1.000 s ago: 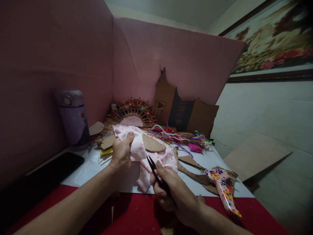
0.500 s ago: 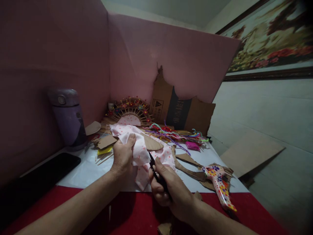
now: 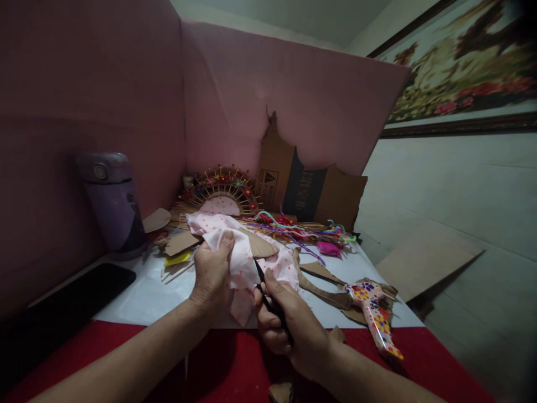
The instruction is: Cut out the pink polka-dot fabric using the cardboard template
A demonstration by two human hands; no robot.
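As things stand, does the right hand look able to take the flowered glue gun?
Probably not straight away: the right hand is closed around the scissors, so it would need freeing first. The way itself looks free, though: the glue gun lies to its right, with low cardboard beside it.

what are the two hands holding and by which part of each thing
The left hand holds the dotted cloth by a folded-up part, thumb on top. The right hand grips the black scissors-like tool by its handle end.
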